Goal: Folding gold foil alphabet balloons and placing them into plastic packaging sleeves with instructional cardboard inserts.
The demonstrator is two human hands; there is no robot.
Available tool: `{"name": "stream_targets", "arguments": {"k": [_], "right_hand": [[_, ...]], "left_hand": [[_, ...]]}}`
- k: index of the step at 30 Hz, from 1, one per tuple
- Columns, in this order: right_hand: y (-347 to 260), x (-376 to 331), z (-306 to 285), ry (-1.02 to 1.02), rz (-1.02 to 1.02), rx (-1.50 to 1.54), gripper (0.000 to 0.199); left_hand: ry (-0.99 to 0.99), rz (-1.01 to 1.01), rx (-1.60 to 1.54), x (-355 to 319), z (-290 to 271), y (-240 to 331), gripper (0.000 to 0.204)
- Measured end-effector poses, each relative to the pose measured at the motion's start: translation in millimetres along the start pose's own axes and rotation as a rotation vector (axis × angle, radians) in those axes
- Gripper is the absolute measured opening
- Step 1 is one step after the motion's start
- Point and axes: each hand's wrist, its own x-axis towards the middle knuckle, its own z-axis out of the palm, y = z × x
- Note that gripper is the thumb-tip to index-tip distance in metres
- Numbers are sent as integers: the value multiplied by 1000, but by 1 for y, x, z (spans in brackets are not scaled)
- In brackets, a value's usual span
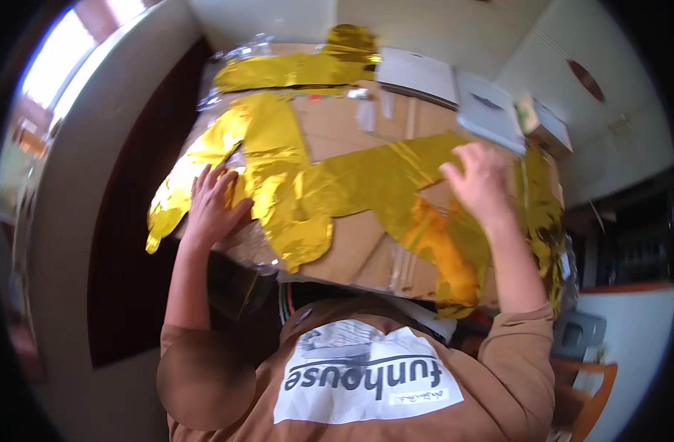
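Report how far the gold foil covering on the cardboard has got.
Done: gold foil lies over much of the cardboard. In hand: left hand and right hand both press flat on the foil. Left: bare brown patches show at the middle and lower edge.

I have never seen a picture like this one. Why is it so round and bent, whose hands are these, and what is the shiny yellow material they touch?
There is no machine here. A person wears a wide-angle camera on the head, looking down, so straight edges bend toward the rim. The two bare hands are that person's own.

The left hand lies flat on crinkled gold foil, fingers spread. The right hand presses the foil further right. Neither hand grips anything; both rest open on it.

The foil is spread over a big brown cardboard piece. More foil lies at its far end. A grey flat box sits beyond the right hand. Below is the person's brown shirt.
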Motion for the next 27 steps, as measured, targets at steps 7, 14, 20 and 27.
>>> {"name": "stream_targets", "arguments": {"k": [7,14,20,27], "right_hand": [[41,-85,30,-307,43,235,76],[83,-81,34,-281,-64,320,77],[110,-83,31,-125,36,591,67],[294,-58,44,60,883,252,40]], "left_hand": [[209,138,-84,17,2,30,70],[-97,767,-459,69,16,190,45],[-198,839,-451,79,52,213,50],[-149,856,-476,90,37,254,49]]}}
